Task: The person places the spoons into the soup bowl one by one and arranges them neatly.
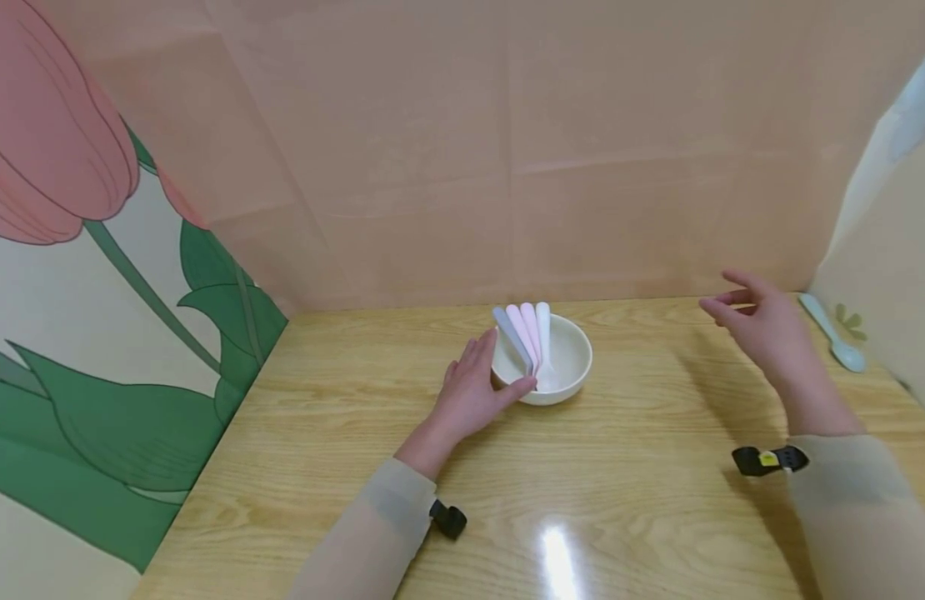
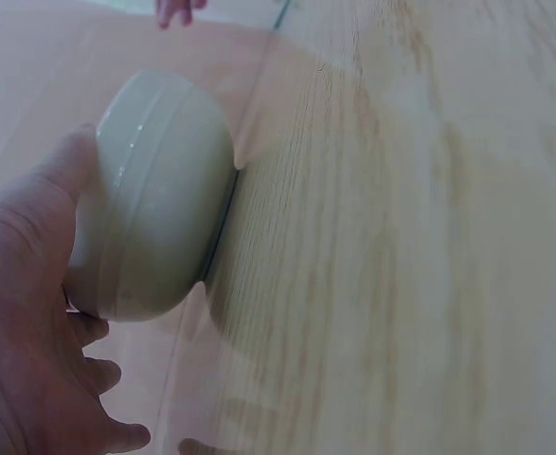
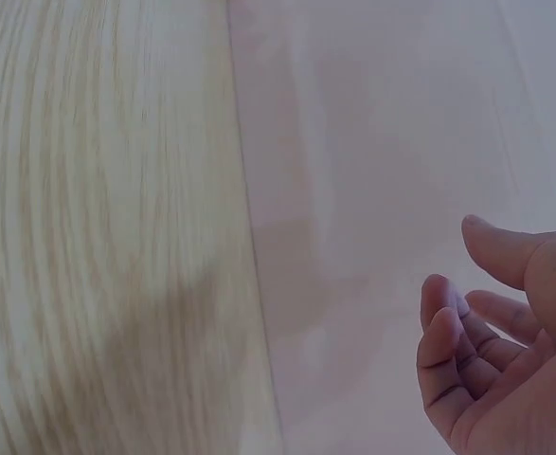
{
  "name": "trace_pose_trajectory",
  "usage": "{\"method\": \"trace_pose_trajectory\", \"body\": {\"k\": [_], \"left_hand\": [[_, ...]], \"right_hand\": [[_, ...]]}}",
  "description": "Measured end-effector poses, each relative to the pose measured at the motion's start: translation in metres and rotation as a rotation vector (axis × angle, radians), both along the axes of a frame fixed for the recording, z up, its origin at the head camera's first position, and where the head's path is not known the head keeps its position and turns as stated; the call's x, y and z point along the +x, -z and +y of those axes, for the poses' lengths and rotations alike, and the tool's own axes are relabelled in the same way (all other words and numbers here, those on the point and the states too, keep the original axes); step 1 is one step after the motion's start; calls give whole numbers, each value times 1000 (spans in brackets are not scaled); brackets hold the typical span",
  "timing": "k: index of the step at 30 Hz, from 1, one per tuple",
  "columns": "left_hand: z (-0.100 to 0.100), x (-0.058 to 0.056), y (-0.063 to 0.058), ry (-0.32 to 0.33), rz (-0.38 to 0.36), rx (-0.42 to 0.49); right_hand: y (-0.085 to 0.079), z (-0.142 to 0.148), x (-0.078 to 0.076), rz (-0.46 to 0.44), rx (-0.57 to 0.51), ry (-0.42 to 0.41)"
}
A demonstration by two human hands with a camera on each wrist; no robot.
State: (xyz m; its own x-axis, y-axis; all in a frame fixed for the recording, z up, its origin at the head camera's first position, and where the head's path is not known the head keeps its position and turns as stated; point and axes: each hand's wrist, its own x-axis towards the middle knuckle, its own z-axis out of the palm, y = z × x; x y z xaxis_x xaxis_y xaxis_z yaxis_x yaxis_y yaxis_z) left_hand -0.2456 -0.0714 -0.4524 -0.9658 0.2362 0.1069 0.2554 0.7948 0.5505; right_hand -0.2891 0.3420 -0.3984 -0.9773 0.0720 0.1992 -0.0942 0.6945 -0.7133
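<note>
A white bowl [image 1: 580, 363] stands on the wooden table with several spoons in it. Their handles lean on the far rim: one grey-blue handle [image 1: 512, 335], two pink ones and a pale bluish-white handle [image 1: 543, 325]. My left hand [image 1: 473, 387] holds the bowl's near left side, thumb along the front rim and fingers around the left. In the left wrist view the hand [image 2: 31, 294] spans the bowl [image 2: 164, 199], its lower fingers spread apart. Raised over the table at the right, my right hand [image 1: 770, 329] has loosely bent fingers and holds nothing.
A pale blue-green spoon [image 1: 833, 333] lies at the table's far right, beside the right wall and just past my right hand. A pinkish sheet [image 1: 507, 167] covers the back wall. On the left stands a panel with a printed tulip [image 1: 57, 125].
</note>
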Motion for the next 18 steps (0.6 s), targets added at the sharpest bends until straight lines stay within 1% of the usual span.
{"method": "trace_pose_trajectory", "body": {"k": [4,9,18], "left_hand": [[0,0,0,1,-1,4],[0,2,-2,1,-7,9],[0,2,-2,7,5,15]], "right_hand": [[4,11,0,-4,-32,15],[8,24,-1,7,-52,61],[13,49,1,-10,-144,110]]}}
